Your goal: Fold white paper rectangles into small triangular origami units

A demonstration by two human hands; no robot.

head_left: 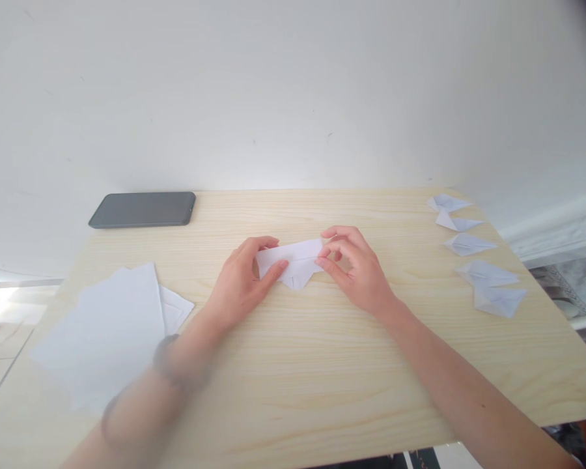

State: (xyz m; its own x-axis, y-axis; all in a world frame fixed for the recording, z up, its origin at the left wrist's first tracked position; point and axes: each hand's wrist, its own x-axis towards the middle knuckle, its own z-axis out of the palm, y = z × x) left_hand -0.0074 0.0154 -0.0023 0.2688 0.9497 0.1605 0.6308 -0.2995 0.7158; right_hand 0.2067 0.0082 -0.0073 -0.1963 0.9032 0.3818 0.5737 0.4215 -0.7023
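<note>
A small folded sheet of white paper (295,255) is held just above the middle of the wooden table. It has a long straight upper band and a notched, pointed lower edge with creases. My left hand (244,277) grips its left end, thumb on the near face and fingers behind. At the right end, my right hand (354,267) pinches the edge between thumb and fingertips. The fingers behind the paper are partly hidden.
White paper sheets (117,312) lie in a loose pile at the left. A dark phone (144,210) rests at the back left, near the white wall (293,98). Several folded paper pieces (470,244) line the right side of the table (322,391).
</note>
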